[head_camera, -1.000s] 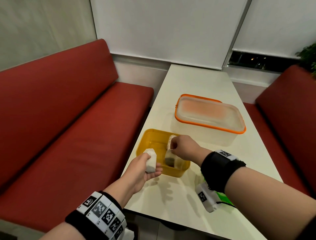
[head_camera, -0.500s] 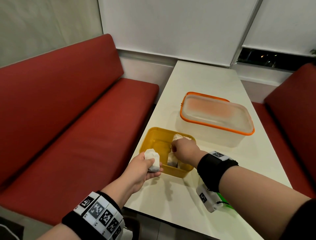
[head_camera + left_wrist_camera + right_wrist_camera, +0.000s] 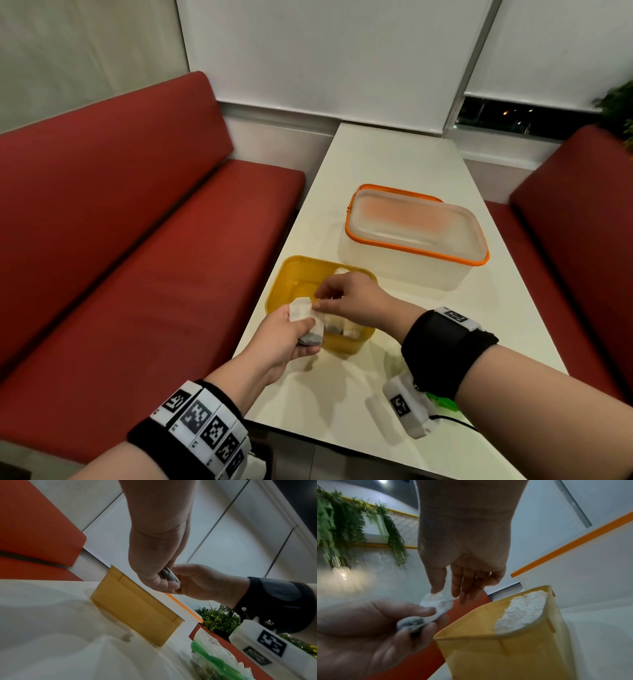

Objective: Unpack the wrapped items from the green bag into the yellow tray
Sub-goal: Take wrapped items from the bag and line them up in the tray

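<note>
— What's on the white table (image 3: 383,171)?
— A yellow tray (image 3: 291,274) near the left edge, wrapped items (image 3: 522,609) inside.
— The hands?
— The left hand (image 3: 281,339) grips a wrapped item (image 3: 303,308) above the tray's near edge; the right hand (image 3: 356,299) pinches its top.
— The green bag (image 3: 216,660)?
— Near right.

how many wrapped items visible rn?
3: one gripped by the left hand at the yellow tray rim, two inside against its right wall. More may be hidden in the green bag.
</note>
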Tool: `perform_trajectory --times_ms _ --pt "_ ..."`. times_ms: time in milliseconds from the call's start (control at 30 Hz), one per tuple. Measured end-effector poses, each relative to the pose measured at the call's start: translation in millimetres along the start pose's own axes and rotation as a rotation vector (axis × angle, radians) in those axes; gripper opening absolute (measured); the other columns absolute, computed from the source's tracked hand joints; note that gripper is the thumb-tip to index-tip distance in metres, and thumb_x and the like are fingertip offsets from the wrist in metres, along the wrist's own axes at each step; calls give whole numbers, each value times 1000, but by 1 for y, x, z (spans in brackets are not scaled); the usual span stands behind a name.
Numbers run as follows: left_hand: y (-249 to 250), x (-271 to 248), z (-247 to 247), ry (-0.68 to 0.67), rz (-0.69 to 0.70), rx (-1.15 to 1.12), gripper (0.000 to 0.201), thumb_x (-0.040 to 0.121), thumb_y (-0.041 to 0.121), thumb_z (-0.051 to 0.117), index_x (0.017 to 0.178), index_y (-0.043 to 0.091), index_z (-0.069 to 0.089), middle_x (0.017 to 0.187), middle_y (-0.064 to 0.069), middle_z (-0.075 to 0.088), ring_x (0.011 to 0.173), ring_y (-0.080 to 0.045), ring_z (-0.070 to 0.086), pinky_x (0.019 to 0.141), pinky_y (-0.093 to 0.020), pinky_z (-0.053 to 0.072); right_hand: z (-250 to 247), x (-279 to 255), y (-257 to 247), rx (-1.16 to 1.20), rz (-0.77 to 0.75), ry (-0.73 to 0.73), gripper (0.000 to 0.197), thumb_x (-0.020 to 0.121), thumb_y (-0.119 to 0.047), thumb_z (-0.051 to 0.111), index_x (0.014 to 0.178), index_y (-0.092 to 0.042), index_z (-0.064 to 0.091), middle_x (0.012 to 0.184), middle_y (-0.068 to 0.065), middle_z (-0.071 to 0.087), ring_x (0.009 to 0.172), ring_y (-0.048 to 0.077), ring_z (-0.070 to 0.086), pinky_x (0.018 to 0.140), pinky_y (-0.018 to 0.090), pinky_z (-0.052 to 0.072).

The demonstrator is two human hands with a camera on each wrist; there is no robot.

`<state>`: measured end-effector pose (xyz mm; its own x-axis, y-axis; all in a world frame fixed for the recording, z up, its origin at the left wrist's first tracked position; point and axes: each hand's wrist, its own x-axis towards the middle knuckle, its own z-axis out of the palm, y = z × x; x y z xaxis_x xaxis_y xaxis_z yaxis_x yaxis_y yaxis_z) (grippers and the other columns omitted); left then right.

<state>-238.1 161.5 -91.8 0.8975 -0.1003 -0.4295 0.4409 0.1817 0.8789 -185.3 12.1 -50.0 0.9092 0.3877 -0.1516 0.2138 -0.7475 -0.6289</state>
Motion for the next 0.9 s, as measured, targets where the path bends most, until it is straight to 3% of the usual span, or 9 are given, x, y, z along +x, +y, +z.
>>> perform_trajectory --times_ms 167,333,500,633,767,900 --pt "4 -1 9 -23 41 11 15 96 4 49 105 12 57 88 -5 67 59 -7 68 59 -26 56 2 -4 -3 -36 45 -13 17 81 -20 72 97 -14 69 73 -9 56 71 8 53 57 13 38" --pt "5 -1 9 29 26 -11 13 99 13 45 105 10 56 91 -12 67 67 -19 68 54 -26 56 -8 -7 -3 10 54 54 7 84 -18 69 81 -20 63 65 -11 52 61 5 46 54 17 36" --pt "0 -4 4 58 12 2 14 101 15 41 103 10 54 94 -15 67 69 -21 68 57 -27 57 -15 -5 5 -29 71 120 3 85 -15 65 83 -16 65 65 -8 51 60 7 44 52 18 34" --pt "0 -5 -1 76 6 0 17 101 14 40 106 7 54 95 -17 67 71 -22 68 58 -26 58 -9 1 15 -129 109 160 6 86 -15 59 83 -15 64 77 0 58 74 18 52 62 26 40" --pt "3 -5 -4 83 14 -14 18 101 13 40 110 5 53 93 -16 67 72 -22 67 58 -26 58 6 11 27 -216 185 107 8 89 -18 57 82 -20 60 86 4 62 81 22 56 65 28 41" --pt "2 -7 -9 94 13 -14 17 101 13 41 110 5 53 95 -17 68 75 -24 67 58 -27 58 24 21 35 -310 295 11 15 90 -24 55 101 -22 65 104 4 63 94 25 59 83 35 51"
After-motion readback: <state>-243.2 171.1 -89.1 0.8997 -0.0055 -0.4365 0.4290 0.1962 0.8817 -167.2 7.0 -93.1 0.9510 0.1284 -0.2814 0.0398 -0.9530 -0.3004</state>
